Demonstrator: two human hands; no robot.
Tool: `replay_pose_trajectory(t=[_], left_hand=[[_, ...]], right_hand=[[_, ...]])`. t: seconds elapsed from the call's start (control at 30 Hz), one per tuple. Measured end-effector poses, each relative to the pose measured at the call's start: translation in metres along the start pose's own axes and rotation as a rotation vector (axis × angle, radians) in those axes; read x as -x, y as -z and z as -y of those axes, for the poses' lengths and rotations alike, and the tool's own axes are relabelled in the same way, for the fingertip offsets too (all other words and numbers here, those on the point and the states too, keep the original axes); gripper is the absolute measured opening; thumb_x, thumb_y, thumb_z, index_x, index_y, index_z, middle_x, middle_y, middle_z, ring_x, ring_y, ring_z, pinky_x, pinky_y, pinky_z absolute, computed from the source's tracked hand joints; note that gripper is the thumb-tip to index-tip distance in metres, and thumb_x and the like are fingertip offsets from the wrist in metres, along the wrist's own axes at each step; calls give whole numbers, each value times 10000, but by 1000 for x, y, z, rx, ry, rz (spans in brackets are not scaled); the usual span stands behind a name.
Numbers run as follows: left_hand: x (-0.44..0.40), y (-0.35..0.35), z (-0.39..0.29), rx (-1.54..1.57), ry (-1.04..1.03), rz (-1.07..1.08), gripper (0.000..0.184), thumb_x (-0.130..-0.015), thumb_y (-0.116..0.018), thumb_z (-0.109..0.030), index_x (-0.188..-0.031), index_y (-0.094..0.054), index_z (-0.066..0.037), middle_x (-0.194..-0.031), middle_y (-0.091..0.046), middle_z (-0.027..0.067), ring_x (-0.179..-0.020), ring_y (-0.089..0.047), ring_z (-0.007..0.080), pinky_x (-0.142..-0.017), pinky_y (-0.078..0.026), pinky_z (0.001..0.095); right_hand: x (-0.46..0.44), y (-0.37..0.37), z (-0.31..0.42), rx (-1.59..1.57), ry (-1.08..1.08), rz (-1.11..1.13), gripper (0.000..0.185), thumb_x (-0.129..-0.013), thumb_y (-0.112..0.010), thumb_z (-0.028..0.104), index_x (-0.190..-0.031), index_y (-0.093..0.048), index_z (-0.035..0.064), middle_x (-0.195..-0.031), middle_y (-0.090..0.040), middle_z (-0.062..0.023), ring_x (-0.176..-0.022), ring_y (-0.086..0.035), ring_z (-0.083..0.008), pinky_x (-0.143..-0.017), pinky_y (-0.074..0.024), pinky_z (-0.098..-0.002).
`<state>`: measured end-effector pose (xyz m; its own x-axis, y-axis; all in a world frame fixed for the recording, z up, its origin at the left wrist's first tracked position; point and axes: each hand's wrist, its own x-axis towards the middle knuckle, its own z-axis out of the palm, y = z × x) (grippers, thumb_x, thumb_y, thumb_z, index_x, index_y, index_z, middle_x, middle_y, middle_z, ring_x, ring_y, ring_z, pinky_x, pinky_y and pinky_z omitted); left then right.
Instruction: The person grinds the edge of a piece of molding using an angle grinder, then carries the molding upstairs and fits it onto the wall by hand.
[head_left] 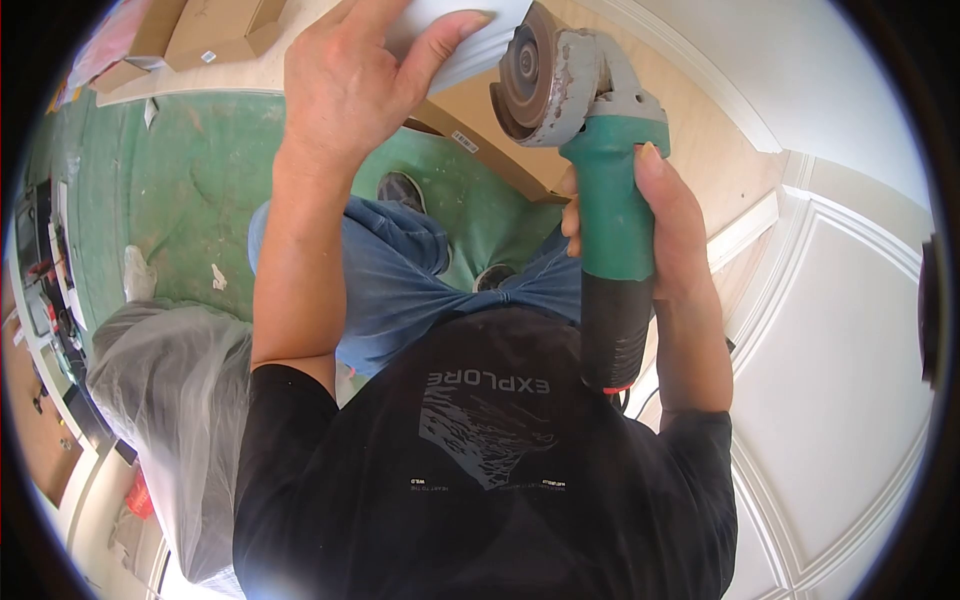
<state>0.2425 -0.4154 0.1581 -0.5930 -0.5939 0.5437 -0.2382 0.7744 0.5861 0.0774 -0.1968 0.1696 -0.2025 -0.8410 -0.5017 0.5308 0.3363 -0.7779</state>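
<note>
Angle grinder (616, 200) extends both ways beyond the right hand (680, 225)

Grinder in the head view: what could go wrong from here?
The left hand is bare, its thumb close to the disc, so a slip could cut it. The white strip it holds may chip or jerk if the disc catches. Only the right hand holds the grinder, so a kick could be hard to control.
</note>
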Motion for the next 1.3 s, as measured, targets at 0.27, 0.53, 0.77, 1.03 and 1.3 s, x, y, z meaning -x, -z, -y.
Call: replay_pose_trajectory(t=[0.27,0.53,0.77,1.03,1.3], left_hand=[[0,6,2,-40,16,6,440,-916,-787,-224,-1278,-663,-8,-1045,-745,230,-929,-754,330,-789,-579,386],[0,3,-1,-3,21,8,426,-922,-783,-209,-1277,-664,-7,-1054,-742,232,-937,-751,320,-789,-574,378],[0,1,4,-4,-37,-21,426,-921,-784,-215,-1272,-665,-6,-1050,-742,230,-939,-750,332,-794,-573,377],[0,4,0,-45,6,3,429,-918,-786,-220,-1269,-667,-4,-1048,-741,233,-943,-749,338,-794,-575,382],[0,2,4,4,-17,-4,433,-921,-783,-220,-1269,-664,7,-1046,-741,238,-936,-750,330,-788,-576,382]], right_hand=[[4,-2,7,-24,41,-22,708,-960,-623,576,-1244,-566,-70,-1002,-689,-174,-766,-726,-231,-637,-623,-340],[10,-7,15,0,93,0,701,-967,-608,572,-1241,-566,-72,-1000,-691,-177,-758,-723,-231,-639,-622,-334],[8,-9,10,86,85,-23,712,-1024,-495,590,-1277,-540,-75,-1001,-678,-197,-737,-711,-252,-604,-616,-349],[8,-7,9,34,45,-23,761,-943,-643,604,-1285,-553,-70,-1005,-681,-169,-752,-724,-226,-639,-621,-334],[4,-3,4,-1,24,2,745,-943,-645,600,-1285,-565,-57,-997,-681,-157,-752,-725,-220,-636,-621,-330]])
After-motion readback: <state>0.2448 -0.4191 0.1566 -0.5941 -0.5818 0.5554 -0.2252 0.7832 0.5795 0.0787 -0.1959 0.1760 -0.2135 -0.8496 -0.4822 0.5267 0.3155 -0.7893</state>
